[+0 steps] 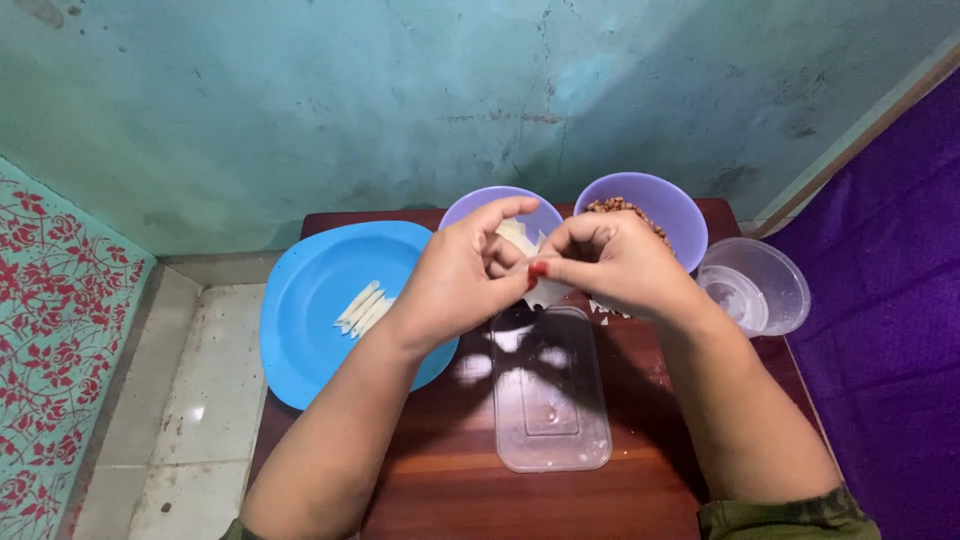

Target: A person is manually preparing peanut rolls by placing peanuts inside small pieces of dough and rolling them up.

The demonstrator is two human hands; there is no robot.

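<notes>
Wooden table [560,500]: both hands, left [455,285] and right [610,262], pinch one pale wrapper [548,292] over the clear lid [551,400], finished rolls [363,309] on the plate [300,340] at nine o'clock.

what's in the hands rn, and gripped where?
Both hands, left hand and right hand, pinch a thin pale wrapper sheet between fingertips at its upper edge; the rest hangs below, above the clear lid. Exact grip is partly hidden.

Wrapper [545,292]: your left hand [460,280] and right hand [610,262] hid most of it.
Left bowl [478,205]: contents mostly covered.
Your forearms: cut off at the bottom edge.
</notes>
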